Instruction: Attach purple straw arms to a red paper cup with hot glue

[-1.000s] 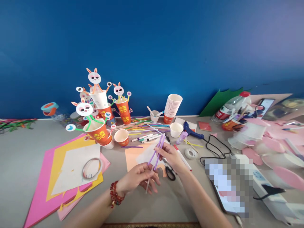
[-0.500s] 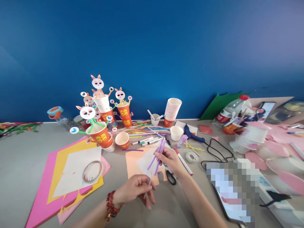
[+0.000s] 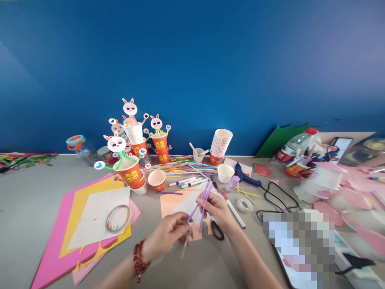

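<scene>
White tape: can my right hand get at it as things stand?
Probably yes. The white tape lies uncovered to the right of the right hand, with a red-capped marker lying flat between them. That hand holds purple sticks, though, so it may need to put those down first.

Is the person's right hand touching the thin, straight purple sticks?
Touching: the head view shows the right hand pinching the purple sticks between thumb and fingers.

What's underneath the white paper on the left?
Beneath the white paper, parts of a yellow sheet and a bright pink sheet stick out; whatever else it covers can't be seen.
</scene>
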`<state>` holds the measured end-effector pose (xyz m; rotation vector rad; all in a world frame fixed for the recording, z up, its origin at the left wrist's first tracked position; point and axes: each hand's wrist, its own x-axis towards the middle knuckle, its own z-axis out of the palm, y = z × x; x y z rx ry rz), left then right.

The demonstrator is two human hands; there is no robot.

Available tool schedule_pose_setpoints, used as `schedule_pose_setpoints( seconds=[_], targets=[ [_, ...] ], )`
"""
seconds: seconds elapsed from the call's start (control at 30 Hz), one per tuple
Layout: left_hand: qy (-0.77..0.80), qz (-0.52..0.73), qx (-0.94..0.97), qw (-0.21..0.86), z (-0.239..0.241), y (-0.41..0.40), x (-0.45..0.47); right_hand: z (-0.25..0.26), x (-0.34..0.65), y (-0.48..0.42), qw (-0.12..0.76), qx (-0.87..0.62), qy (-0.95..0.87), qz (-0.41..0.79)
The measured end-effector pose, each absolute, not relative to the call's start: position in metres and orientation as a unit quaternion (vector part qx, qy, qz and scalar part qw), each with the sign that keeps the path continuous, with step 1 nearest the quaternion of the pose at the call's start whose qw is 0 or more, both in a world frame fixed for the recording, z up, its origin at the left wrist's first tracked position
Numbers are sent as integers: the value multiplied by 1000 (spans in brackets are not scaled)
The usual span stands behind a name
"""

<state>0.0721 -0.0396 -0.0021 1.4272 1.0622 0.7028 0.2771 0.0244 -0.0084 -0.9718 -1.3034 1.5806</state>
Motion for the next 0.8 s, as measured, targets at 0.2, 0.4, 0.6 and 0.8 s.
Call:
schedule_pose_setpoints(
  seconds=[0.2, 0.4, 0.6, 0.8],
  targets=[
    [602, 327, 728, -16, 6, -5, 21, -10, 279, 28, 449, -400, -505, 620],
    [607, 212, 757, -118, -13, 14, 2, -13, 278, 29, 452, -401, -508, 614],
    [547, 284, 783, -82, 0, 0, 10, -10, 283, 26, 460, -401, -514, 603],
    [459, 292, 830, 122, 31, -27, 35, 21, 293, 15, 442, -319, -617, 568]
  ],
)
